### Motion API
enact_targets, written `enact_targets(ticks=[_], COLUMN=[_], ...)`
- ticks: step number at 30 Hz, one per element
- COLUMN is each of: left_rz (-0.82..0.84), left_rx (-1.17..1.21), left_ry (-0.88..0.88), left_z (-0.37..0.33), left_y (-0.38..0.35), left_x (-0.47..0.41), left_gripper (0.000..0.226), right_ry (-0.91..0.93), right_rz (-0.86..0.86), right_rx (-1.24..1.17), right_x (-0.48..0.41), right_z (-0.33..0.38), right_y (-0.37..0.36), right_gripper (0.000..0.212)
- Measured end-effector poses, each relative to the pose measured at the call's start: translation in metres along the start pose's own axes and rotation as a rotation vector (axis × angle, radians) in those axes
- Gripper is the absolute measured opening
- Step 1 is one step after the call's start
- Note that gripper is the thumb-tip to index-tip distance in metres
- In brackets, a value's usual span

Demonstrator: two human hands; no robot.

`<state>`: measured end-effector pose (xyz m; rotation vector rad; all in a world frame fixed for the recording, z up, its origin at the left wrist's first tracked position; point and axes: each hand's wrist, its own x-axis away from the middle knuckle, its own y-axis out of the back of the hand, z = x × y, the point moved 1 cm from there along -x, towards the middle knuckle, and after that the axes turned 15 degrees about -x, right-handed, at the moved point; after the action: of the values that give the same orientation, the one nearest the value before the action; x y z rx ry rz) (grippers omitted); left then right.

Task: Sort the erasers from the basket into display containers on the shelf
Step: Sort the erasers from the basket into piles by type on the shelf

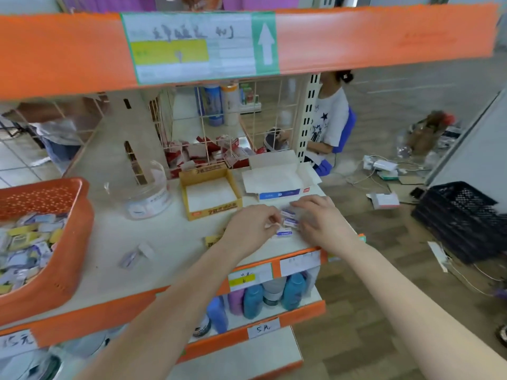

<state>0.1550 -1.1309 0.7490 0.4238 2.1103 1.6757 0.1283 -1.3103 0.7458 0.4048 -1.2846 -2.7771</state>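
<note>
An orange basket point(68, 242) full of mixed erasers sits at the left of the shelf. Three small white-and-blue erasers point(288, 223) lie together near the shelf's front right edge. My left hand point(252, 226) has its fingers curled against their left side and pinches one. My right hand point(321, 218) covers their right side, fingers bent over them. Behind stand an empty yellow display box point(192, 185), an open white-and-blue box point(277, 193) and a clear round jar point(148, 198).
Loose erasers point(137, 255) lie on the shelf board in front of the jar; a yellow one point(212, 239) peeks from under my left wrist. A wire bin of red packs point(208, 152) stands behind. A person sits beyond the shelf. A black crate point(461, 218) is on the floor.
</note>
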Motion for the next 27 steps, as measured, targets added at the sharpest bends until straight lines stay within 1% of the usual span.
enact_targets(ticks=[3,6,10,14,16,17,20,22,25,27], left_rz=[-0.066,-0.145,-0.308,-0.463,-0.551,-0.568,-0.581,-0.561,-0.466,-0.394], left_rx=[-0.034,-0.017,0.020,-0.077,-0.110,-0.123,-0.143,-0.163,-0.185,-0.158], left_ry=[0.025,0.099,0.256,0.443,0.520,0.571,0.730,0.843,0.989,1.035], left_z=[0.009,0.025,0.046,0.075,0.096,0.107,0.142,0.163,0.195,0.214], left_y=[0.010,0.025,0.052,0.075,0.089,0.097,0.122,0.135,0.146,0.146], left_x=[0.004,0.010,0.034,0.087,0.117,0.133,0.179,0.208,0.241,0.256], left_gripper=[0.015,0.019,0.020,0.018,0.018,0.018,0.019,0.021,0.019,0.012], right_ry=[0.039,0.142,0.265,0.413,0.469,0.501,0.626,0.698,0.782,0.794], right_rz=[0.000,-0.002,0.011,0.077,0.116,0.139,0.208,0.246,0.319,0.411], right_rx=[-0.032,-0.110,-0.200,-0.250,-0.281,-0.288,-0.356,-0.397,-0.407,-0.383], right_x=[-0.013,-0.031,-0.053,-0.073,-0.083,-0.087,-0.096,-0.098,-0.099,-0.099], right_z=[0.011,0.028,0.067,0.115,0.143,0.158,0.209,0.242,0.283,0.302], right_y=[-0.001,-0.009,-0.028,-0.056,-0.073,-0.082,-0.111,-0.129,-0.154,-0.167], right_gripper=[0.043,0.041,0.041,0.047,0.046,0.045,0.043,0.041,0.034,0.029])
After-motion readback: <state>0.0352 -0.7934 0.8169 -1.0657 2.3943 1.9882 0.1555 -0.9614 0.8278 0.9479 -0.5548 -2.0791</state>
